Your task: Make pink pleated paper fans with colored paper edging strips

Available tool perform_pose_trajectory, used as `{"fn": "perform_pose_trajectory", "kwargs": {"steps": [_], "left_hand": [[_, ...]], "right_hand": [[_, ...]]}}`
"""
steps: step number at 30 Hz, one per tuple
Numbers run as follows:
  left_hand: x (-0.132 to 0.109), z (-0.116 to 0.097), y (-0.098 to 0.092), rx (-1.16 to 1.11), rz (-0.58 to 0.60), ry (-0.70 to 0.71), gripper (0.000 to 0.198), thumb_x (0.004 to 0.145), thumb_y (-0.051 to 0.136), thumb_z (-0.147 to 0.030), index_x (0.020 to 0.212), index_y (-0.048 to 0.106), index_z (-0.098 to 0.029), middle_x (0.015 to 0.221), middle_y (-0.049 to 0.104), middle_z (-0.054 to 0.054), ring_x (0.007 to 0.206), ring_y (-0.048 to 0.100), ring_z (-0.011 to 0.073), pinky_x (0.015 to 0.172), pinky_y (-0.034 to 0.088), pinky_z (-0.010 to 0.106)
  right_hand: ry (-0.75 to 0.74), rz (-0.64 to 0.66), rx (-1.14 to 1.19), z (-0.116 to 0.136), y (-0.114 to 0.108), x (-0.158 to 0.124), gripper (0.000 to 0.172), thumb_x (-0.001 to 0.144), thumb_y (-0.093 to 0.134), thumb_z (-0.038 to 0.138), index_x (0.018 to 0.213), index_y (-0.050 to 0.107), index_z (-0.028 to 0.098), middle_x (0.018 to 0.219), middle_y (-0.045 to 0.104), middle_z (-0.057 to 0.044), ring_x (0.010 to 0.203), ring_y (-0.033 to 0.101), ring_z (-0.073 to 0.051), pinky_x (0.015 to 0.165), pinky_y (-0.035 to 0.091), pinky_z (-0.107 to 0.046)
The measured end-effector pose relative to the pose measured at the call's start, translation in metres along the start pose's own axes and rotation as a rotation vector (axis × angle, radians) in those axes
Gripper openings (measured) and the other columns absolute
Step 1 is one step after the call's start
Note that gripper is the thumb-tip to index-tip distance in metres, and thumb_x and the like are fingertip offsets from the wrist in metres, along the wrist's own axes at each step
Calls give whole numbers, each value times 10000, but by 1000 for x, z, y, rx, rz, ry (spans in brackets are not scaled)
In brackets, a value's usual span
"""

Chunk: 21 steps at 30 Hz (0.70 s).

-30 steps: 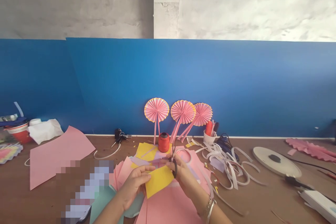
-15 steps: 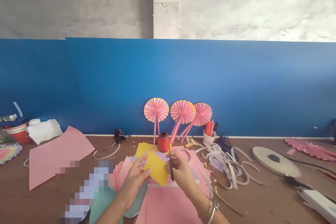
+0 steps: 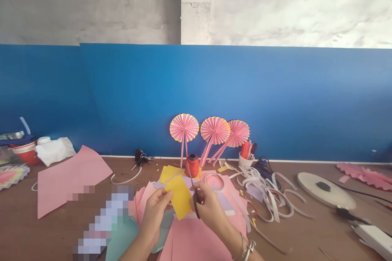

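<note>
Above pink sheets (image 3: 199, 238), the person's left hand (image 3: 154, 210) pinches yellow paper (image 3: 181, 197) by its edge; the right hand (image 3: 210, 204) curls closed around scissors (image 3: 196, 206) beside it. A clean cut probably wants taut paper. Beyond stand 1 red spool (image 3: 192, 168), 3 fans (image 3: 184, 128).

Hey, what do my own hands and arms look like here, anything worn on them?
Your left hand and right hand are ungloved, with no sleeves in view. A shiny silver bangle and a thinner bracelet circle the right wrist.

The held paper (image 3: 180, 200) is plain yellow, the scissors (image 3: 196, 208) black-handled.
</note>
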<state>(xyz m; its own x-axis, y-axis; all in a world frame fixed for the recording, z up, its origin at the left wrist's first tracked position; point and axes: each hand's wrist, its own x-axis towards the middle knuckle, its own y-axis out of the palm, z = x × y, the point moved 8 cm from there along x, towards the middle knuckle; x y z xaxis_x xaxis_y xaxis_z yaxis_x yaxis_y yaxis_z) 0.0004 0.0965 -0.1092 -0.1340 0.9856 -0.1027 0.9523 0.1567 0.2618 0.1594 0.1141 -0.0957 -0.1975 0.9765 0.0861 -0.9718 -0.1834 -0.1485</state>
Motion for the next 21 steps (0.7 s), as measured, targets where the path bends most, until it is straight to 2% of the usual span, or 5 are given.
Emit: {"fn": "perform_pose_trajectory", "kwargs": {"steps": [4,9,16,21], "left_hand": [[7,-9,-18,-33,-119,59,373,602,737,-476,784,635,-167,842,719,64,805,672,249,703,511,320],[13,-14,-30,-112,-134,58,390,635,723,-452,872,617,-161,863,723,82,835,679,261,739,517,350],[16,-11,-35,-85,-148,41,372,655,705,-436,895,612,-169,855,730,74,824,686,249,712,518,326],[13,-15,-26,-101,-95,60,400,625,732,-428,905,614,-168,907,726,87,872,678,260,743,518,342]], "right_hand": [[130,179,-101,-8,4,-3,188,670,576,202,857,553,188,494,468,82,422,413,-80,392,292,-185],[227,332,-111,-10,7,-10,266,681,649,306,905,617,167,553,514,61,450,447,-77,409,344,-185],[263,360,-139,-12,12,-15,337,659,703,352,929,634,163,551,558,44,460,490,-94,428,379,-194],[264,347,-129,-14,14,-14,338,658,705,365,915,634,157,551,570,37,457,486,-92,406,355,-184]]}}
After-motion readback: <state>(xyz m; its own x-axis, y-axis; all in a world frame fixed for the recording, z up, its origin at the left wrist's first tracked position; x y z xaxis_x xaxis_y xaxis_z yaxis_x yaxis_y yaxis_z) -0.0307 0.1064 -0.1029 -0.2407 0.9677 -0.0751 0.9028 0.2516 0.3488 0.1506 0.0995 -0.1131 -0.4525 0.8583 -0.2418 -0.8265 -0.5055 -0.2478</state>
